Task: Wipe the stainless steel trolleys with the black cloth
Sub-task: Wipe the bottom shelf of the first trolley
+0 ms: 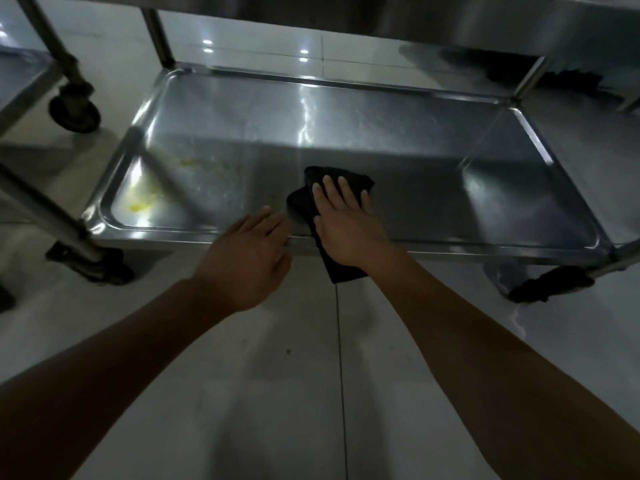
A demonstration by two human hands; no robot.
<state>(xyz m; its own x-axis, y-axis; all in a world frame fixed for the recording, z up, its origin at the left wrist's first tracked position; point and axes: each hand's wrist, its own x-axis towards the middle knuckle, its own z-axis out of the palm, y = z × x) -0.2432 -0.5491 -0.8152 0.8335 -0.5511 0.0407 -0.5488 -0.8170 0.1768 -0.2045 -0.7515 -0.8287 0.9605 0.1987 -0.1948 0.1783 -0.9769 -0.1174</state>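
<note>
**Cloth flat on the shelf**

I see the cloth [332,199] — black, folded, rumpled — lying on the front middle of the trolley's [346,133] low steel shelf, one end draped over the shelf's near rim and hanging toward the floor [277,375]. The shelf is shiny, with yellow smears [142,206] at its left front corner. My right hand [346,226] lies palm down on the cloth, fingers straight and spread, pressing it flat. My left hand [249,258] rests on the near rim just left of the cloth — loose, gripping nothing. Both forearms reach forward from below. A second trolley's caster [74,110] stands beyond the shelf's left end.
</note>
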